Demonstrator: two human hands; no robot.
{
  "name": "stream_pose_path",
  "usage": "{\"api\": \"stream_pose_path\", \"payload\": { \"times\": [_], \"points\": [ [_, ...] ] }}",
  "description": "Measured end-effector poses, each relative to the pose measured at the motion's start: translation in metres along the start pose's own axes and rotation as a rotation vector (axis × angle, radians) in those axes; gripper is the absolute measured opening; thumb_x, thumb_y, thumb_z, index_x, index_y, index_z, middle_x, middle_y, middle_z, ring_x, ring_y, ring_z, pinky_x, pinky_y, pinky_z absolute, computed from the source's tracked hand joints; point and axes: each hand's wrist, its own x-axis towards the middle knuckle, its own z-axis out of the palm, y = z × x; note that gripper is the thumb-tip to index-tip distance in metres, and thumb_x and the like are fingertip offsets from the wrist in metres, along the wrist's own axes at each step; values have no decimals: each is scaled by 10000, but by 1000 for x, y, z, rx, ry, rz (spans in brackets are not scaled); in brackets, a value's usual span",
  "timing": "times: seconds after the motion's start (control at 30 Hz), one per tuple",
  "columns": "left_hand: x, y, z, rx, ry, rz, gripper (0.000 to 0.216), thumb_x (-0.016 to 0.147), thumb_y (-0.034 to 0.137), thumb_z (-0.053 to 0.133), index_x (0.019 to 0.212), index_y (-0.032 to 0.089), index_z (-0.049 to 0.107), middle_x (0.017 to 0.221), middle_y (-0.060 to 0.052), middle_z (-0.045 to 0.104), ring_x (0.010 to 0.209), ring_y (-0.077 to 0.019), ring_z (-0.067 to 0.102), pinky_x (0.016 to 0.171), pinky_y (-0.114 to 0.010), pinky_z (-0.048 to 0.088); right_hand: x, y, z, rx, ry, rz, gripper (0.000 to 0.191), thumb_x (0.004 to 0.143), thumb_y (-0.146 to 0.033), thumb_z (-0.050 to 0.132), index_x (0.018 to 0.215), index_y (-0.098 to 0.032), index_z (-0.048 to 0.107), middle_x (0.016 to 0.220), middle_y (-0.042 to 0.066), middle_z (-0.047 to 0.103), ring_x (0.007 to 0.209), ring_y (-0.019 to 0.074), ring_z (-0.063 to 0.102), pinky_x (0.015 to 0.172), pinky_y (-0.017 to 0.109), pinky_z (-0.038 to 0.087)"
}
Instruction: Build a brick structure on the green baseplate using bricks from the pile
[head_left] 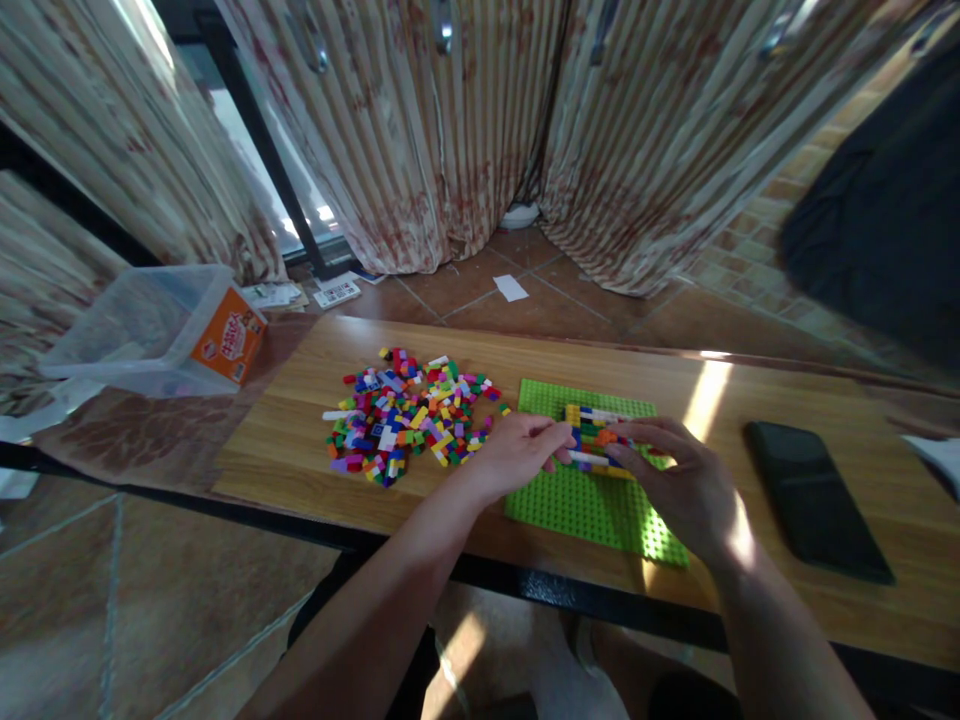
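Note:
A green studded baseplate lies on the wooden table, carrying a low structure of mixed-colour toy bricks with yellow, white, blue and red parts. My left hand is at the structure's left end, its fingers closed together. What they pinch, if anything, is hidden. From the right, my right hand reaches over the structure. Its thumb and forefinger close on a small orange brick above the middle of the build. The right hand covers the structure's right end.
Left of the baseplate spreads a pile of loose toy bricks. A black phone-like slab lies at the right. Beyond the table's left end stands a clear plastic bin with an orange label. Curtains hang behind the table.

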Motion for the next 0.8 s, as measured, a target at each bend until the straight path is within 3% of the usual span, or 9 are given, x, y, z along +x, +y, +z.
{"api": "stream_pose_path", "payload": {
  "times": [0.13, 0.47, 0.8],
  "points": [
    [4, -1, -6, 6, 45, 13, 247, 899, 297, 515, 826, 118, 669, 718, -24, 664, 558, -62, 510, 589, -200, 419, 1, 8, -1, -92, -1, 9, 217, 783, -482, 696, 868, -295, 765, 974, 27, 683, 899, 213, 654, 799, 381, 538],
    [11, -11, -6, 107, 1, 70, 226, 853, 309, 554, 778, 126, 663, 711, -16, 662, 580, -85, 529, 589, -217, 423, 6, 11, 4, -190, -65, -85, 231, 807, -515, 657, 838, -318, 774, 950, 42, 668, 932, 240, 618, 804, 426, 513],
    [12, -16, -8, 342, -24, 97, 292, 861, 364, 518, 857, 137, 702, 756, -28, 688, 613, -110, 564, 584, -233, 418, 8, 8, 8, -205, -73, -139, 218, 831, -501, 640, 846, -338, 784, 925, 40, 678, 884, 227, 626, 782, 415, 514]
  ]
}}
